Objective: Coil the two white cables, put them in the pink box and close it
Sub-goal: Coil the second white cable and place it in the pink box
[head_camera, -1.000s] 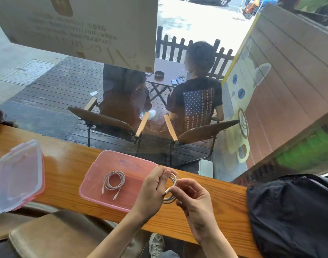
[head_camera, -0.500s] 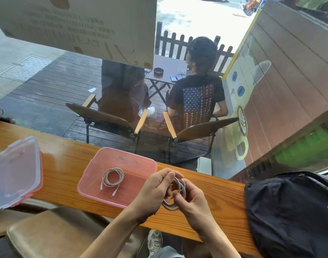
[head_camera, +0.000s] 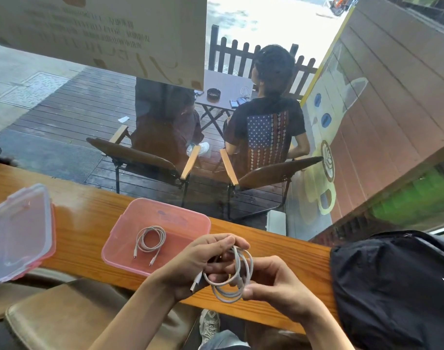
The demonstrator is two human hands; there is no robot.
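The pink box point(head_camera: 120, 245) stands open on the wooden counter, and one coiled white cable point(head_camera: 150, 239) lies inside it with both plugs pointing toward me. Just right of the box, above the counter's near edge, both hands hold a second white cable point(head_camera: 237, 274) wound into loops. My left hand point(head_camera: 198, 266) grips the left side of the coil, one plug sticking out below its fingers. My right hand point(head_camera: 274, 286) pinches the coil's right side. The box's clear lid point(head_camera: 16, 233) lies at the far left of the counter.
A black bag point(head_camera: 392, 286) rests on the counter at the right. A window runs along the counter's far edge; people sit on chairs outside. A brown stool seat point(head_camera: 64, 319) is below the counter on the left.
The loops of the second cable have grown larger and hang lower between my hands. The view has drifted slightly; the box, lid and first cable stay put.
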